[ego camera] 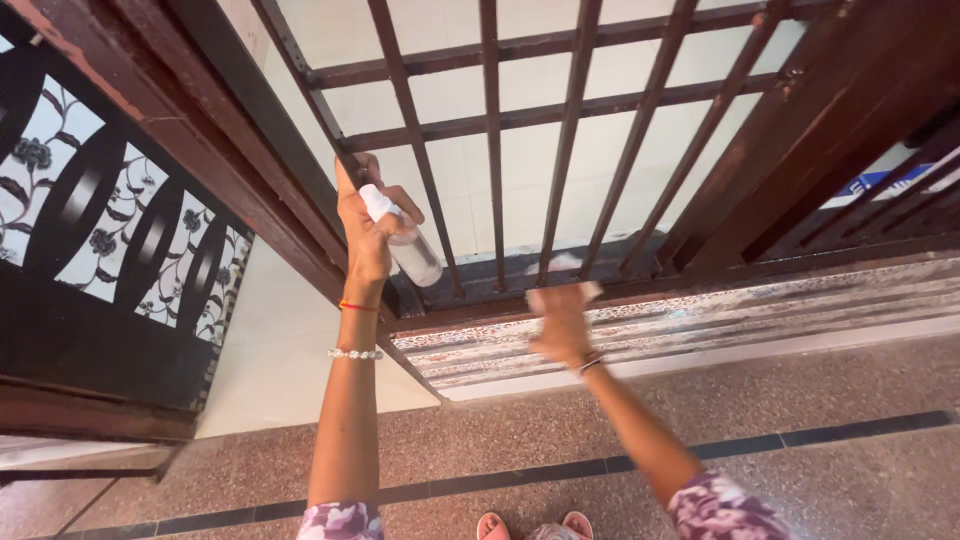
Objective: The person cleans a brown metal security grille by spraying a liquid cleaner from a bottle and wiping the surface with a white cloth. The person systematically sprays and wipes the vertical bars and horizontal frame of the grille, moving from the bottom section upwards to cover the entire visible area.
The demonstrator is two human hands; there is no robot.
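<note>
- The left hand (365, 235) is raised toward the gate, its grip closed around a clear spray bottle (405, 240) with a white nozzle at the top.
- The bottle tilts, nozzle end up by the fingers, clear body slanting down to the right, just in front of the lowest part of the bars.
- The left wrist carries a thin red thread (357, 306), and a white bead bracelet (355, 354) sits further down the forearm.
- The right hand (560, 322) is blurred; its grip is closed on a pale cloth (565, 292), which is pressed at the bottom rail of the gate.
- A dark band (590, 364) circles the right wrist.
- Both hands work at a dark brown gate (492, 130) of upright bars crossed by two level bars; pale tiles show behind it.
- The bottom rail (560, 275) looks pale and smeared where the cloth sits.
- Below the rail runs a striped stone sill (760, 310), pale and speckled.
- To the left stands a black panel (110, 250) with leaf-shaped cutouts and a flower pattern on white.
- The floor (800, 470) is speckled reddish-brown stone with a dark inlaid strip crossing it.
- Purple-and-white patterned sleeves (720, 510) cover both upper arms at the lower edge.
- Pink sandals (535, 525) show between the arms at the bottom.
</note>
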